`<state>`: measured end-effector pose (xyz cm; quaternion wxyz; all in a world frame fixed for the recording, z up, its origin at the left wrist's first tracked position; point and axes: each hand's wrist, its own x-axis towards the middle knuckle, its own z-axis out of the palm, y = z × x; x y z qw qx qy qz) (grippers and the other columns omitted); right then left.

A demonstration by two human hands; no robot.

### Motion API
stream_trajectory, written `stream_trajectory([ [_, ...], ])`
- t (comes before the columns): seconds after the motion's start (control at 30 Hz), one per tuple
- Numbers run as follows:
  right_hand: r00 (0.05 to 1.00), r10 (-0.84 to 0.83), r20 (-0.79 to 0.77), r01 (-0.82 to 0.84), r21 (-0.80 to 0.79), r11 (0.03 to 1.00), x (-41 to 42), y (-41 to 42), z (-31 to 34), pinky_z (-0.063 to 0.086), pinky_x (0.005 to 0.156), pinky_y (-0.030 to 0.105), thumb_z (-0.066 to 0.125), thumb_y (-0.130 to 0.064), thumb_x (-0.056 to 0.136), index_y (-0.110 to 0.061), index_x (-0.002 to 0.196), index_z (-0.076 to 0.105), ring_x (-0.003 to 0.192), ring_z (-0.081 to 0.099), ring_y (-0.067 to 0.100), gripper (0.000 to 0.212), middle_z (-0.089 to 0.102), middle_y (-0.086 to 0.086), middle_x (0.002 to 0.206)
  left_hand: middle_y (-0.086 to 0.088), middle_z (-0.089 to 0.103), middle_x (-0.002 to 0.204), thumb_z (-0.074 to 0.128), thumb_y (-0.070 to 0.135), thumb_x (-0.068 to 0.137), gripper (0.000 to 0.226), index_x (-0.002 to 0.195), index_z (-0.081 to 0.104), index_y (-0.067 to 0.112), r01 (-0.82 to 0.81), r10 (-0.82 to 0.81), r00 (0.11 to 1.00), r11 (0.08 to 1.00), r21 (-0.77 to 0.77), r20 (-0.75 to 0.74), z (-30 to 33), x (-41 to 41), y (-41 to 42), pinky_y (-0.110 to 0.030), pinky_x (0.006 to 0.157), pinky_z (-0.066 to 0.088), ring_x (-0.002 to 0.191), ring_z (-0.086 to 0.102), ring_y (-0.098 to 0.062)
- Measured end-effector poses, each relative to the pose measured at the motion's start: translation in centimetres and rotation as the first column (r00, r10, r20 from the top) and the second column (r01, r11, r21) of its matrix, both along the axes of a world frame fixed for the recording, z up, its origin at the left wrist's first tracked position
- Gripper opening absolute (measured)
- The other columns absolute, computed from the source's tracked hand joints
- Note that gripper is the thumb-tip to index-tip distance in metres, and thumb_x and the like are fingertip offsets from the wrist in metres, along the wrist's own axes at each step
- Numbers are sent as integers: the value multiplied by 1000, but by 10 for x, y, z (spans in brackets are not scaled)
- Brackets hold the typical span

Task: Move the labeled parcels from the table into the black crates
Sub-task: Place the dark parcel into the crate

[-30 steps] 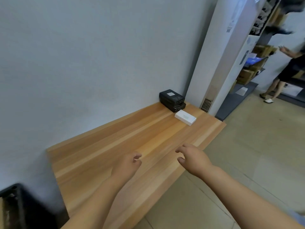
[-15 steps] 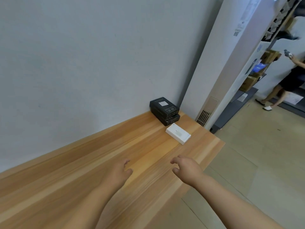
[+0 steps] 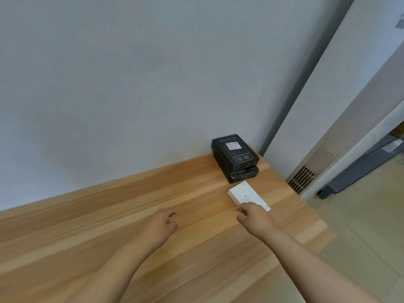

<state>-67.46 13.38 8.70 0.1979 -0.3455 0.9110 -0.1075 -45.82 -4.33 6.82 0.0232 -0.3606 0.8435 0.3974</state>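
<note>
Reaching further along the desk (image 3: 109,226) than a second ago, I've closed on the parcels, so pickup looks imminent. My left hand (image 3: 160,224) hovers empty, fingers loosely curled. My right hand (image 3: 254,217), fingers half-curled and holding nothing, overlaps the white parcel (image 3: 244,194) at its 12 o'clock; contact unclear. Beyond, at 11 o'clock, sits the black parcel stack (image 3: 235,158).
</note>
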Motion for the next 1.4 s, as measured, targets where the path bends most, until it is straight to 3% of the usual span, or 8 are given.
stream_trajectory([
  [0.2, 995, -3, 97, 5, -20, 1000, -127, -12, -16, 45, 86, 25, 53, -25, 92, -19, 127, 57, 114, 56, 16, 35, 59, -1, 127, 5, 56, 129, 52, 28, 93, 44, 136, 46, 25, -34, 32, 996, 999, 19, 81, -12, -109, 20, -25, 90, 46, 111, 55, -9],
  [0.33, 993, 1, 116, 8, -77, 997, -202, -37, -21, 46, 76, 31, 50, -15, 90, -15, 109, 58, 95, 59, 23, 20, 62, 5, 105, 4, 55, 131, 52, 24, 92, 45, 137, 46, 21, -68, 61, 993, 996, 63, 101, -20, -174, 28, -22, 87, 45, 108, 56, -9],
  [0.6, 994, -19, 111, 39, -183, 982, -297, -80, -37, 38, 76, 26, 55, -20, 92, -14, 126, 47, 106, 53, 20, 36, 53, 3, 121, 6, 50, 136, 51, 17, 92, 48, 139, 43, 21, -181, 171, 982, 974, 133, 83, -39, -276, 21, -20, 94, 40, 113, 53, -9],
  [0.87, 972, -95, 213, 130, -157, 979, -319, -106, -70, 49, 91, 44, 44, -34, 97, -15, 121, 53, 105, 55, 26, 32, 60, 9, 116, 17, 42, 123, 51, 15, 94, 49, 139, 34, 25, -258, 293, 952, 925, 280, -91, -40, -337, 2, -19, 89, 33, 117, 41, -3],
  [0.97, 983, -69, 171, 83, -78, 994, -313, -106, -75, 45, 95, 38, 38, -36, 99, -13, 126, 54, 112, 50, 29, 39, 58, 12, 121, 10, 54, 130, 49, 18, 94, 46, 137, 37, 29, -290, 351, 928, 891, 348, -124, -50, -344, -5, -26, 93, 38, 116, 50, -11],
  [1.07, 971, -98, 217, 125, -112, 986, -303, -103, -71, 48, 83, 35, 40, -33, 99, -9, 106, 60, 98, 55, 24, 32, 61, 11, 108, 10, 55, 123, 47, 15, 95, 45, 137, 41, 27, -344, 412, 902, 866, 364, -128, -47, -340, -6, -25, 91, 37, 113, 50, -11],
  [1.2, 926, -132, 353, 217, -214, 952, -284, -96, -59, 44, 62, 24, 45, -27, 99, -15, 100, 49, 88, 56, 16, 12, 58, 2, 98, 2, 61, 117, 48, 16, 95, 26, 121, 53, 20, -467, 555, 821, 788, 401, -133, -39, -324, -6, -30, 89, 43, 104, 56, -17],
  [1.4, 831, -94, 549, 343, -371, 863, -240, -94, -24, 54, 71, 31, 54, -20, 94, -13, 99, 55, 86, 62, 15, 9, 63, 3, 96, -8, 64, 92, 55, 17, 92, 9, 84, 52, 13, -593, 716, 665, 679, 433, -213, -9, -282, -13, -49, 87, 51, 87, 61, -26],
])
